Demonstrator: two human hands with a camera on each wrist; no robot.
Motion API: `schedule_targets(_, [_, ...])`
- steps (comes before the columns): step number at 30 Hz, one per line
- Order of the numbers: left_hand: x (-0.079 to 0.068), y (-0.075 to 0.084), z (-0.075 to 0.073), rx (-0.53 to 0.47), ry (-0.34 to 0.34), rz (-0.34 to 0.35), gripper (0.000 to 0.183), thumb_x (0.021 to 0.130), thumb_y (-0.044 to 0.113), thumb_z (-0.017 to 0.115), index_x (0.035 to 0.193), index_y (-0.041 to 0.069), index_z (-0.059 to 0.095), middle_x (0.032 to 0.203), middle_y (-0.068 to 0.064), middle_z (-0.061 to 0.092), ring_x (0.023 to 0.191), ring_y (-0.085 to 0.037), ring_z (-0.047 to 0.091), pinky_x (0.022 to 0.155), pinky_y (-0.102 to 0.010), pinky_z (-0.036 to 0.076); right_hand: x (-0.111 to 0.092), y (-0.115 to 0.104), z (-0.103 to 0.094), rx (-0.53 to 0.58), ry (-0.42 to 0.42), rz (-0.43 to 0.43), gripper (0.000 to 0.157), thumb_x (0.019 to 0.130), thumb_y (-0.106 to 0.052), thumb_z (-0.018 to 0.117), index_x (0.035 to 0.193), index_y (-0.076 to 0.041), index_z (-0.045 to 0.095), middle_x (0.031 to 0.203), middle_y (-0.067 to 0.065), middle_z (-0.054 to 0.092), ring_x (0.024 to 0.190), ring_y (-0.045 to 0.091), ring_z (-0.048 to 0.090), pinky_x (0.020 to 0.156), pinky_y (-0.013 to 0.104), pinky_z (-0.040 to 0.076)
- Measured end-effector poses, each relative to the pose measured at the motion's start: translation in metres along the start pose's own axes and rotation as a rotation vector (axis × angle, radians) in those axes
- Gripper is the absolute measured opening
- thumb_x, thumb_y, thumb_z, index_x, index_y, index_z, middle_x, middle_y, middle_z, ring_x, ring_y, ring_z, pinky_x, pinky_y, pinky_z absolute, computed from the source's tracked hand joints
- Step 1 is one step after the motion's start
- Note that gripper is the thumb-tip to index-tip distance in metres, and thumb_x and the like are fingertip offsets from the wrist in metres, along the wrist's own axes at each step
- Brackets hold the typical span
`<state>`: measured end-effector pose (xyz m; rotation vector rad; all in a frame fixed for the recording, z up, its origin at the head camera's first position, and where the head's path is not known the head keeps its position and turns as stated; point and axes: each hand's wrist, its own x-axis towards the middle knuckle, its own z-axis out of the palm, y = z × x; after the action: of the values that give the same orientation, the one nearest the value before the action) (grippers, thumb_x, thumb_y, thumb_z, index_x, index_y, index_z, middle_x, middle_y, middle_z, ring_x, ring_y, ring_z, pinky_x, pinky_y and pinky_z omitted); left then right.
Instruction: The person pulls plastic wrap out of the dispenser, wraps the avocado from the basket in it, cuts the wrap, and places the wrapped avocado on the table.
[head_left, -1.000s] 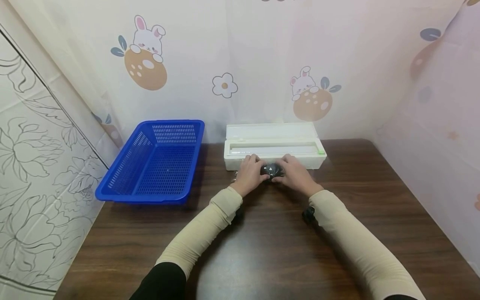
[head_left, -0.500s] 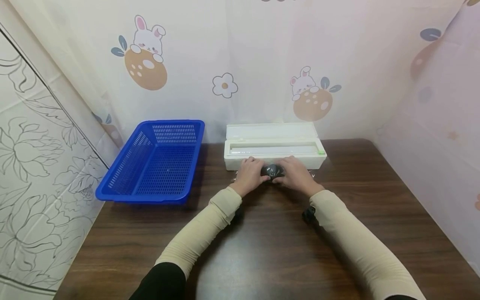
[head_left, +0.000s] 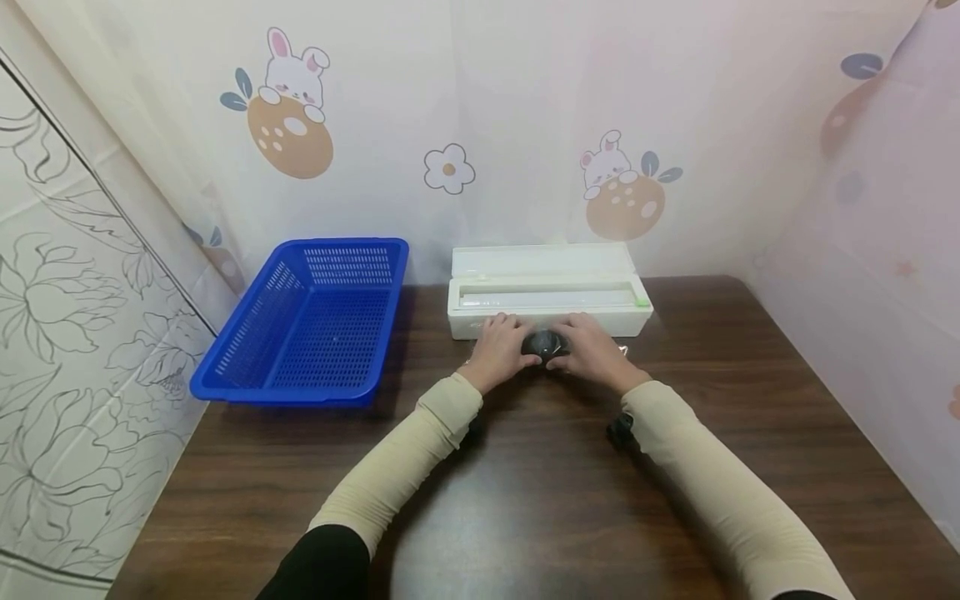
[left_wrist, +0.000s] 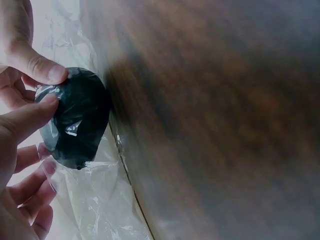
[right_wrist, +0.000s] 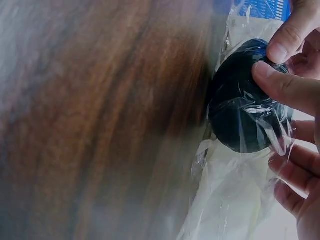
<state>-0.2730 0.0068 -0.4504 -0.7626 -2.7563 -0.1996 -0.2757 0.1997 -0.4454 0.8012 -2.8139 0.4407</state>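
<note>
A dark, rounded, egg-shaped thing point(head_left: 544, 345) sits between both hands, with clear cling film point(right_wrist: 250, 105) wrinkled over its surface. My left hand point(head_left: 497, 353) holds it from the left, thumb on the near face and fingers curled behind. From the right, my right hand point(head_left: 592, 352) holds it likewise, its thumb close to the left one. In the left wrist view, loose cling film point(left_wrist: 95, 200) spreads from beneath the dark thing. Just behind the hands stands a long white dispenser box point(head_left: 551, 321), lid raised, a pale roll point(head_left: 551, 299) inside.
A blue perforated basket point(head_left: 360, 392) stands left of the box on the brown wooden table point(head_left: 540, 500). A green piece point(head_left: 642, 302) sits at the box's right end. A patterned curtain point(head_left: 525, 108) hangs behind the table.
My right hand's fingertips have dropped slightly from the box front, and crumpled film now shows beside that hand. The dark thing stays nearly in place between the hands; box and basket have not moved.
</note>
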Motion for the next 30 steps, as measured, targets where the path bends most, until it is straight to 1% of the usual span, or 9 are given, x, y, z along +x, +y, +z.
schedule_targets(2, [0.0, 0.0, 0.0, -0.005, 0.018, -0.001, 0.048, 0.083, 0.051, 0.071, 0.12, 0.02, 0.068, 0.115, -0.003, 0.062, 0.103, -0.02, 0.054, 0.088, -0.035, 0.044, 0.0, 0.0, -0.001, -0.004, 0.002, 0.0, 0.06, 0.07, -0.028, 0.088, 0.121, -0.004, 0.066, 0.116, 0.015, 0.064, 0.107, 0.032, 0.057, 0.094, 0.048, 0.047])
schedule_targets(5, [-0.001, 0.0, 0.0, -0.013, 0.039, 0.003, 0.045, 0.082, 0.051, 0.073, 0.113, 0.019, 0.07, 0.122, -0.002, 0.061, 0.112, -0.021, 0.053, 0.093, -0.037, 0.045, -0.001, -0.001, -0.001, -0.006, 0.022, -0.009, 0.06, 0.069, -0.028, 0.088, 0.12, -0.004, 0.066, 0.116, 0.015, 0.064, 0.107, 0.033, 0.056, 0.094, 0.048, 0.047])
schedule_targets(7, [0.0, -0.001, 0.0, -0.021, 0.035, 0.011, 0.044, 0.081, 0.05, 0.074, 0.111, 0.018, 0.07, 0.129, -0.001, 0.06, 0.12, -0.021, 0.052, 0.097, -0.039, 0.045, -0.002, 0.0, -0.001, -0.007, 0.043, -0.027, 0.06, 0.068, -0.028, 0.089, 0.118, -0.003, 0.067, 0.118, 0.016, 0.063, 0.109, 0.034, 0.055, 0.096, 0.049, 0.046])
schedule_targets(9, [0.0, -0.002, -0.001, -0.047, 0.017, 0.018, 0.043, 0.081, 0.05, 0.074, 0.108, 0.017, 0.068, 0.127, 0.0, 0.064, 0.122, -0.02, 0.054, 0.098, -0.04, 0.045, -0.003, 0.0, -0.001, -0.006, 0.06, -0.046, 0.061, 0.067, -0.028, 0.09, 0.117, -0.003, 0.067, 0.119, 0.017, 0.063, 0.111, 0.036, 0.056, 0.097, 0.05, 0.046])
schedule_targets(11, [0.0, -0.002, -0.002, -0.081, -0.007, 0.019, 0.043, 0.081, 0.049, 0.074, 0.108, 0.016, 0.067, 0.121, 0.002, 0.068, 0.121, -0.019, 0.056, 0.101, -0.04, 0.043, -0.004, 0.001, 0.0, -0.006, 0.064, -0.064, 0.061, 0.066, -0.028, 0.09, 0.116, -0.002, 0.067, 0.12, 0.018, 0.064, 0.113, 0.037, 0.056, 0.099, 0.052, 0.045])
schedule_targets(15, [-0.001, -0.003, -0.002, -0.148, -0.039, 0.02, 0.042, 0.082, 0.047, 0.075, 0.108, 0.016, 0.064, 0.109, 0.004, 0.072, 0.111, -0.016, 0.063, 0.106, -0.041, 0.039, -0.006, 0.002, 0.001, 0.022, 0.044, -0.066, 0.06, 0.068, -0.028, 0.09, 0.118, -0.006, 0.067, 0.116, 0.013, 0.069, 0.11, 0.034, 0.061, 0.097, 0.052, 0.046])
schedule_targets(21, [-0.004, -0.006, -0.003, -0.228, -0.051, 0.028, 0.04, 0.085, 0.042, 0.072, 0.114, 0.014, 0.065, 0.109, 0.003, 0.073, 0.1, -0.014, 0.068, 0.103, -0.037, 0.042, -0.01, 0.003, -0.001, 0.06, 0.028, -0.063, 0.057, 0.073, -0.031, 0.086, 0.12, -0.008, 0.066, 0.113, 0.011, 0.071, 0.105, 0.031, 0.063, 0.094, 0.05, 0.048])
schedule_targets(25, [-0.004, -0.007, -0.004, -0.264, -0.042, 0.024, 0.041, 0.086, 0.04, 0.072, 0.117, 0.013, 0.067, 0.11, 0.001, 0.074, 0.099, -0.014, 0.069, 0.098, -0.035, 0.046, -0.01, 0.004, -0.002, 0.098, 0.042, -0.07, 0.052, 0.074, -0.03, 0.085, 0.118, -0.008, 0.067, 0.11, 0.01, 0.072, 0.102, 0.029, 0.064, 0.091, 0.048, 0.049])
schedule_targets(30, [-0.006, -0.008, -0.007, -0.279, -0.048, 0.028, 0.043, 0.086, 0.04, 0.072, 0.118, 0.013, 0.069, 0.113, 0.0, 0.073, 0.104, -0.015, 0.068, 0.096, -0.035, 0.048, -0.01, 0.003, -0.002, 0.155, 0.039, -0.069, 0.045, 0.074, -0.029, 0.085, 0.111, -0.01, 0.07, 0.101, 0.005, 0.073, 0.091, 0.022, 0.063, 0.083, 0.043, 0.05])
